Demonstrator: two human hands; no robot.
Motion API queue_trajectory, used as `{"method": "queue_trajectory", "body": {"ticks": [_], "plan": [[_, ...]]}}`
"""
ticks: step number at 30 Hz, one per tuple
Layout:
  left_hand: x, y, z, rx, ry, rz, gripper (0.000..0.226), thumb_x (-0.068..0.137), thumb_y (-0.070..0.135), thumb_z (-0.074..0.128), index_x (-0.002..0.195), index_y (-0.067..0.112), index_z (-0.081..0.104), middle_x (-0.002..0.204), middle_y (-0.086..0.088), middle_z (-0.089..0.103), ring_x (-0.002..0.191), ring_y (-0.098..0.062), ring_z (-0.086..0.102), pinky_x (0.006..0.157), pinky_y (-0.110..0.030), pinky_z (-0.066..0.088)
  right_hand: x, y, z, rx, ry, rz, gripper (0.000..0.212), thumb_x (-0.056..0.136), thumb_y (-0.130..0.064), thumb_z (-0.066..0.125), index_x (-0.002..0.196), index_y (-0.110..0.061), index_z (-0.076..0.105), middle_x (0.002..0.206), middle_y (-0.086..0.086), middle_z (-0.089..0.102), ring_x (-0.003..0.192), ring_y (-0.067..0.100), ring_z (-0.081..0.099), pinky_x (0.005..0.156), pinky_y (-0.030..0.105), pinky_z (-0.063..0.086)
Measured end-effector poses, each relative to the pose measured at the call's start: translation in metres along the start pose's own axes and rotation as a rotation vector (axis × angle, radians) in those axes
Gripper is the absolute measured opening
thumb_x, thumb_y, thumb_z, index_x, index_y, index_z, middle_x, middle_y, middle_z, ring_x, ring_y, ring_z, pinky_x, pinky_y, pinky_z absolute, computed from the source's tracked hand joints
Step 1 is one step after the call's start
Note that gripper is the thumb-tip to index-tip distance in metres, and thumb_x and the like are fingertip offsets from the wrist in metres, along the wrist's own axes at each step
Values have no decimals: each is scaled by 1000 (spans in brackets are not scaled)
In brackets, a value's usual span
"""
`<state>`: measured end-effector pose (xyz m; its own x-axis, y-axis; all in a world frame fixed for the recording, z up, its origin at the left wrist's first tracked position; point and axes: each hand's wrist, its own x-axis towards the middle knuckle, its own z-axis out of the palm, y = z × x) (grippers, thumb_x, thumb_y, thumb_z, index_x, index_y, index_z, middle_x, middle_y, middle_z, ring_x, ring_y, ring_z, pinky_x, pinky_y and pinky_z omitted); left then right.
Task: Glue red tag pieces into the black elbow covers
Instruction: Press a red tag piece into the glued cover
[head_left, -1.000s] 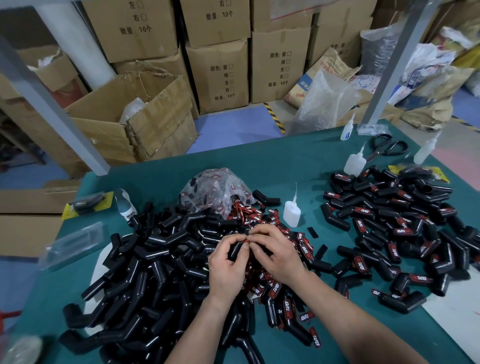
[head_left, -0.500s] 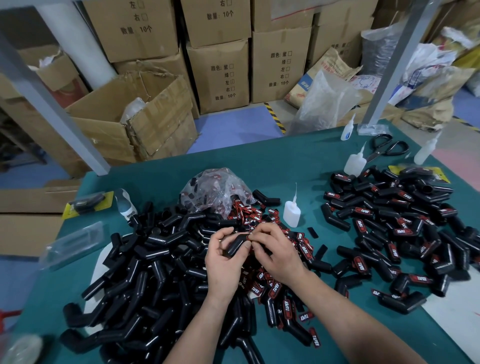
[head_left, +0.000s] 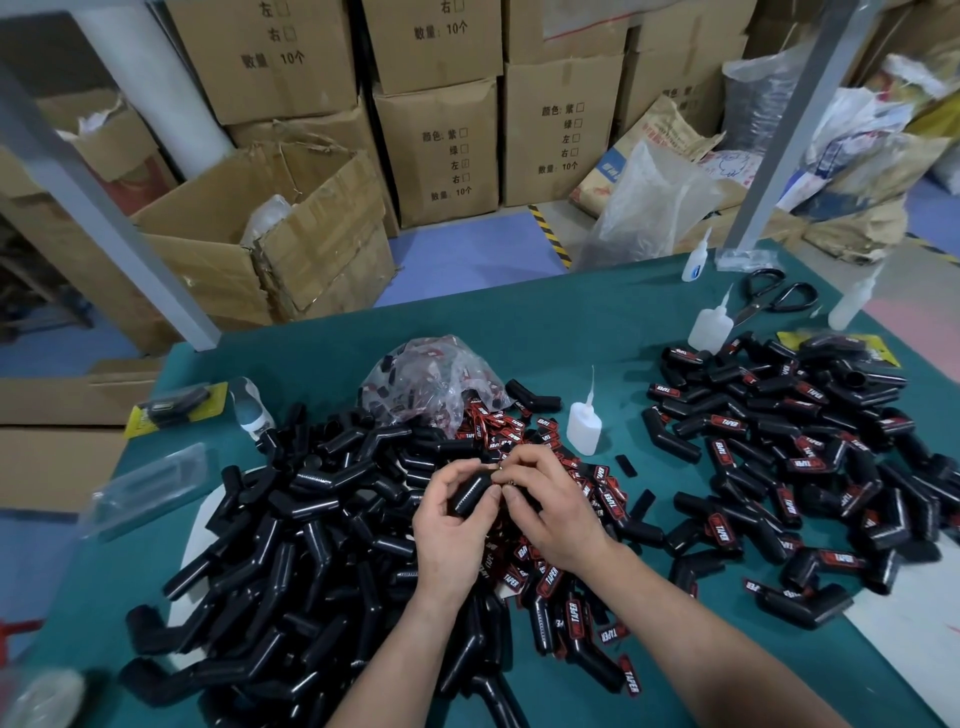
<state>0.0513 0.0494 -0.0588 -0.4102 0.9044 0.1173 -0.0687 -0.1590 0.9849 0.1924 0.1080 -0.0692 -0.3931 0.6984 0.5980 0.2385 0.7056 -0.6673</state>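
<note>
Above the near pile of black covers (head_left: 291, 545), the left hand (head_left: 449, 530) grips one elbow cover (head_left: 470, 493) while the right hand (head_left: 550, 514) pinches its far end.

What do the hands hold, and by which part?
The left hand grips a black elbow cover around its body. The right hand pinches its upper end; no tag is discernible.

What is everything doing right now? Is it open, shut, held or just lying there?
left hand, grip curled round the elbow cover
right hand, pinching the cover's far end
elbow cover, held up, no tag showing
glue bottle, standing upright, untouched
scissors, lying shut
plastic bag, open, red tags spilling out
cardboard box, flaps open
</note>
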Motion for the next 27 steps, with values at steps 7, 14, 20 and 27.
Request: {"method": "queue_trajectory", "body": {"ticks": [7, 14, 20, 27], "plan": [[0, 2, -3, 156, -36, 198, 27, 93, 21, 70, 110, 41, 76, 115, 9, 72, 114, -16, 68, 99, -20, 50, 0, -5, -2, 50, 87, 96, 26, 96, -19, 67, 117, -4, 65, 117, 0, 59, 115, 9, 57, 99, 27, 48], [3, -2, -3, 255, -34, 210, 18, 94, 34, 65, 108, 41, 73, 112, 15, 72, 112, -13, 69, 96, -18, 51, -1, -6, -6, 110, 155, 124, 18, 96, -13, 62, 108, -2, 71, 110, 2, 66, 107, 18, 65, 93, 33, 53], [3, -5, -5, 338, -65, 251, 18, 95, 34, 66, 111, 35, 72, 114, 20, 69, 111, -8, 68, 96, -13, 48, 0, -6, -4, 183, 161, 230, 20, 93, -13, 60, 108, -5, 69, 110, 0, 65, 106, 20, 65, 87, 37, 58], [3, -10, -5, 369, -72, 277, 20, 95, 31, 66, 112, 25, 74, 114, 20, 69, 111, -7, 68, 96, -14, 49, 2, -8, -4, 107, 142, 200, 21, 90, -15, 64, 106, -4, 70, 108, -4, 64, 105, 14, 64, 91, 34, 55]]}}
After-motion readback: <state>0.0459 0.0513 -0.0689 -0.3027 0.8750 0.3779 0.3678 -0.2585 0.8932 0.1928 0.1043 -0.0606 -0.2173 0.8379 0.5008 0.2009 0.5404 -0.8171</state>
